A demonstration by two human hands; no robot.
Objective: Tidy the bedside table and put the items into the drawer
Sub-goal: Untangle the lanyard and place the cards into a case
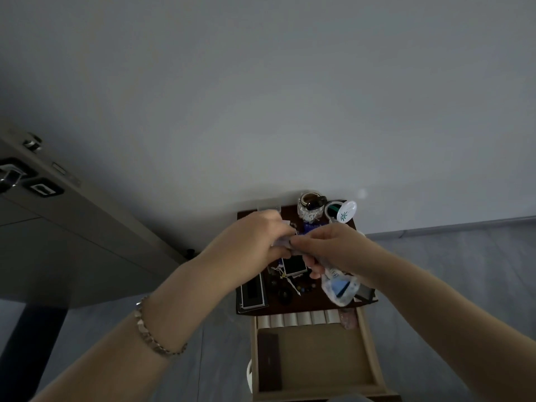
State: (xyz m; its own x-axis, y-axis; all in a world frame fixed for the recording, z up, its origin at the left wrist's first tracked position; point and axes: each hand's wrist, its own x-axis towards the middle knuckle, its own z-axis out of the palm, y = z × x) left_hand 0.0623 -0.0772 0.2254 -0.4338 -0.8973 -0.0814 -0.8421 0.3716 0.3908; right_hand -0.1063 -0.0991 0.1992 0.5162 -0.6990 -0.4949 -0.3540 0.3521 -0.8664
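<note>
Hands are meeting at the centre of the frame: the left hand [255,236] and right hand [330,248] are both pinching, fingers curled, the top of a crumpled clear bag [339,288] holding something blue. The bag is hanging below the right hand, over the right side of the table [307,304] and just above the open drawer [319,355] at lower centre. Under the hands, much clutter is lying on the table: a jar [309,208] and a white disc [345,213] at the back, flat boxes [252,291] at the left, beads [304,288] and small bits between. The drawer is holding only a row of pale rolls [298,317] and a dark box [269,361]. Tidying looks barely started; nearly everything is waiting to go in, probably the bag first.
</note>
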